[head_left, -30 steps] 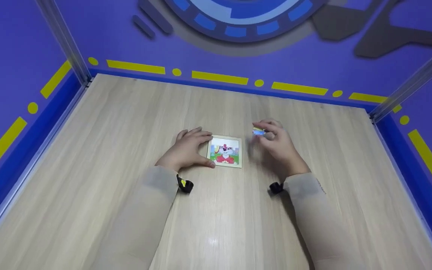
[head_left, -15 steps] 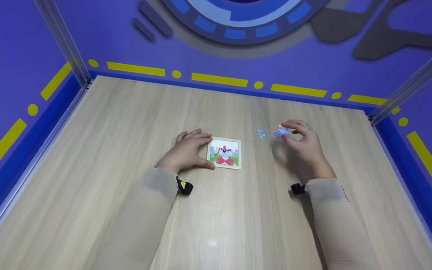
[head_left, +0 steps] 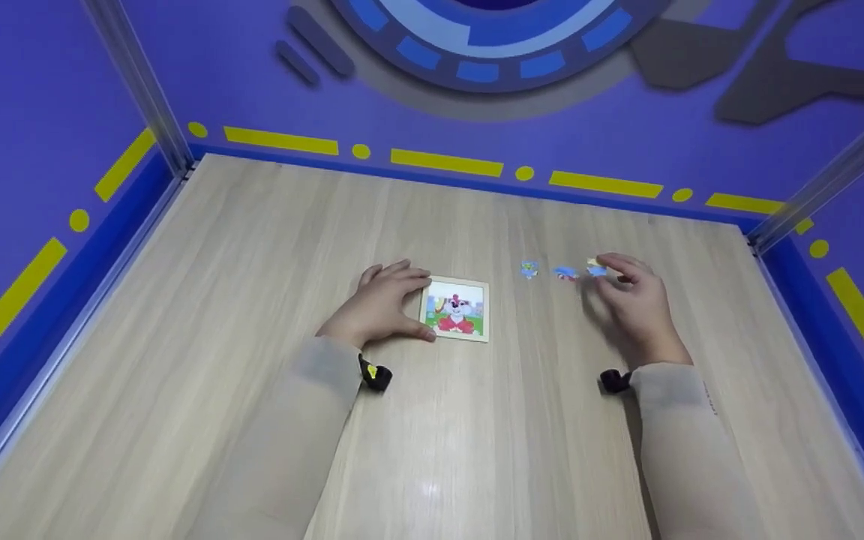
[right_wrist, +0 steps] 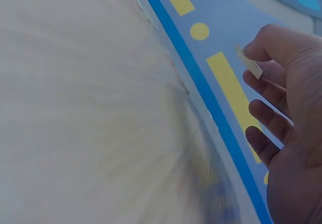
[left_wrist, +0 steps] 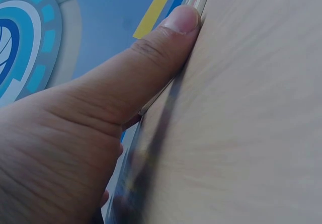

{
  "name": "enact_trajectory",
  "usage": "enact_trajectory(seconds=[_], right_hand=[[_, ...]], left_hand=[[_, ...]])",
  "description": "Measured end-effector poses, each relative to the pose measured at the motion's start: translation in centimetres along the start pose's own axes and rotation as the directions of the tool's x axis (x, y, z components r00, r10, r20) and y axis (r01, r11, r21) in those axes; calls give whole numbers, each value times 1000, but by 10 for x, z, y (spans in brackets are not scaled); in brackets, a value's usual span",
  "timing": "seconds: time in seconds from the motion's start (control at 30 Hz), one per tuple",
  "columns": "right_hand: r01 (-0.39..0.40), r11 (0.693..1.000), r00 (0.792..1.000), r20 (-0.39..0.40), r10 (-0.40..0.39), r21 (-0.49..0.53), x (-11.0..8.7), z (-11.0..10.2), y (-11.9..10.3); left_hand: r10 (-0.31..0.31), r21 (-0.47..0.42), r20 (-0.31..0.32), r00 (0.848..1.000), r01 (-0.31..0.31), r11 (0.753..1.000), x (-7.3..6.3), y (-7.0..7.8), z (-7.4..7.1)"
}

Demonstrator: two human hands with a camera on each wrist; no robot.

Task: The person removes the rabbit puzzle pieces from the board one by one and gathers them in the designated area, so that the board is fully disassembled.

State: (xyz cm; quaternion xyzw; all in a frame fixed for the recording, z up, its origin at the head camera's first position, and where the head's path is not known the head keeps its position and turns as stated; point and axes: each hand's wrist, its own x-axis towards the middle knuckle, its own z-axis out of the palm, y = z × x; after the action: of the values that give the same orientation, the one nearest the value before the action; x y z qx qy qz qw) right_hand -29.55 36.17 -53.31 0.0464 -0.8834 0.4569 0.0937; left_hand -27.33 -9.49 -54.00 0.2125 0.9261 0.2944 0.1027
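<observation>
A small square picture puzzle (head_left: pixel 456 309) in a pale wooden frame lies on the table, showing a cartoon animal in red. My left hand (head_left: pixel 376 304) holds its left side, with the thumb at the near corner and a finger at the far one. To the right, my right hand (head_left: pixel 640 304) pinches a blue and yellow jigsaw piece (head_left: pixel 595 268) between thumb and forefinger. Seen edge-on in the right wrist view, that piece (right_wrist: pixel 252 67) is thin and pale, with the other fingers loosely bent below. Two loose jigsaw pieces (head_left: pixel 529 268) lie between the puzzle and my right hand.
The wood-grain table (head_left: pixel 432 435) is bounded by blue-purple walls (head_left: pixel 447 120) with yellow dashes at the back and both sides. Metal posts (head_left: pixel 154 97) stand at the back corners. A small black camera (head_left: pixel 378 377) sits on each wrist.
My right hand has moved away to the right from beside the puzzle. Two jigsaw pieces now lie on the table behind it, and another stays in its fingers. My left hand has kept its place.
</observation>
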Motion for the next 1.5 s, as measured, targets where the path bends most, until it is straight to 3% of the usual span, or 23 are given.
enact_trajectory(seconds=[0.27,0.47,0.87,1.0,1.17,1.37,1.5], right_hand=[[-65,987,997,38,71,-147,-2,-3,12],[-23,972,997,65,39,-232,-2,-2,19],[-14,966,995,94,40,-260,0,-1,22],[-33,968,995,84,55,-247,-2,-2,20],[-68,983,997,12,71,-171,-3,2,12],[-14,998,997,-81,9,-56,-3,15,-8],[41,999,997,-61,-40,13,-6,31,-34]], left_hand=[[5,12,1,1000,-5,1000,1,0,0],[-3,10,5,1000,3,1000,1,-1,1],[-12,9,8,1000,12,1000,-1,0,0],[-4,14,7,1000,4,1000,0,0,1],[2,25,5,1000,-2,1000,0,-1,0],[9,31,-2,1000,-9,999,0,-1,0],[6,29,1,1000,-6,1000,1,0,1]])
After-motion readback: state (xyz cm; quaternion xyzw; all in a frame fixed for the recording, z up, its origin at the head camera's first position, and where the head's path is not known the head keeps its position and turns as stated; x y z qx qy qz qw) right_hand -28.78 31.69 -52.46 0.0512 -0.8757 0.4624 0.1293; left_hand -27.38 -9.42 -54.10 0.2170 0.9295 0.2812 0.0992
